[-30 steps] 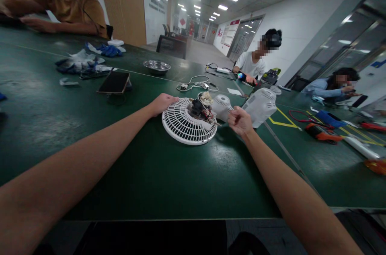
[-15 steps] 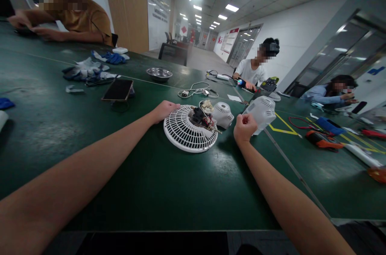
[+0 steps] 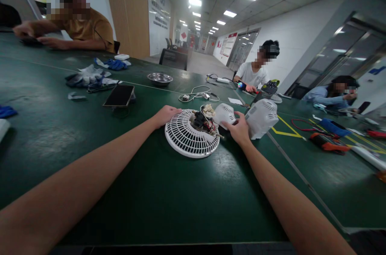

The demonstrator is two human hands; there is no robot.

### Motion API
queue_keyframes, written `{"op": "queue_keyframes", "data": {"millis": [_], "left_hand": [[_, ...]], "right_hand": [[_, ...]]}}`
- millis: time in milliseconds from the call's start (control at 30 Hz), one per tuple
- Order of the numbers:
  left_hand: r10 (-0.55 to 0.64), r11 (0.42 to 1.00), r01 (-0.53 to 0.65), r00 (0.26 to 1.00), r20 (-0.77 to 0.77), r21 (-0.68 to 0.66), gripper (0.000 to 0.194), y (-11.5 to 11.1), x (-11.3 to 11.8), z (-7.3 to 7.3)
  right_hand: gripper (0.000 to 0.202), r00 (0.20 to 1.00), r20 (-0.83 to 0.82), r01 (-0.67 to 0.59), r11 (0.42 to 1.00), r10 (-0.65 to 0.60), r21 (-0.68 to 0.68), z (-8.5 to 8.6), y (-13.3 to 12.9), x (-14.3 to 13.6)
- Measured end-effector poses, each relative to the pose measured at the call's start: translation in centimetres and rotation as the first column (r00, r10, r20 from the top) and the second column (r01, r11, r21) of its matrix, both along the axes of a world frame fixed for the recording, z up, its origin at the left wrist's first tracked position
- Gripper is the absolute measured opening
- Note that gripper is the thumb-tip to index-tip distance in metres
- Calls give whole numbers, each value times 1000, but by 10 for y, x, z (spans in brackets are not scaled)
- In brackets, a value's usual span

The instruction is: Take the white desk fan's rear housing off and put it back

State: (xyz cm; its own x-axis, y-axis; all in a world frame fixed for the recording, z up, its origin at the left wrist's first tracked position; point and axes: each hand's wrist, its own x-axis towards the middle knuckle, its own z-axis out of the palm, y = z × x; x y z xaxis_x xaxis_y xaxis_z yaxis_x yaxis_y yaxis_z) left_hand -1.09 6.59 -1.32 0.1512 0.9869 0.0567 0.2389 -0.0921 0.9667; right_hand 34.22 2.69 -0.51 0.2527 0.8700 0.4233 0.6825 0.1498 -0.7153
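A round white fan grille lies on the green table, with a dark motor and wires on top of it. My left hand grips the grille's upper left rim. Just right of the motor is a small white vented cover. My right hand has its thumb and fingers around the right side of that cover. A larger white vented housing stands close to the right of this hand.
Behind are a white cable, a metal bowl, a phone on a stand and gloves. An orange meter lies at the right. Three people sit around the table.
My right hand has opened from a closed shape, moved slightly left and taken hold of the small white cover. My left hand stays on the grille. The whole view has shifted slightly.
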Motion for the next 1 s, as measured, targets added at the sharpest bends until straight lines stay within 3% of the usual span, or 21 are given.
{"op": "queue_keyframes", "data": {"millis": [100,233,300,400,500,600,800,1000], "left_hand": [[-46,999,47,999,-28,9,46,1,0,1],[-2,997,12,993,-116,79,35,-1,2,11],[31,980,14,974,-225,198,31,-5,5,19],[88,898,66,942,-324,435,35,-17,15,34],[-95,884,227,943,-319,409,37,-28,28,45],[-212,875,306,939,-271,376,41,-33,36,49],[-198,866,306,936,-290,395,41,-34,39,49],[-206,841,341,920,-334,421,34,-34,40,52]], "right_hand": [[72,958,-284,58,997,-40,54,1,-4,-4],[62,893,-428,-56,978,138,199,6,-18,-21],[58,886,-413,-105,959,211,263,12,-30,-34],[59,894,-350,-171,934,280,312,23,-48,-53],[61,885,-318,-235,916,341,326,30,-58,-65],[62,880,-291,-278,903,376,326,32,-60,-68],[65,902,-261,-236,899,343,368,30,-57,-69],[80,860,-39,-489,844,509,220,23,-63,-75]]}}
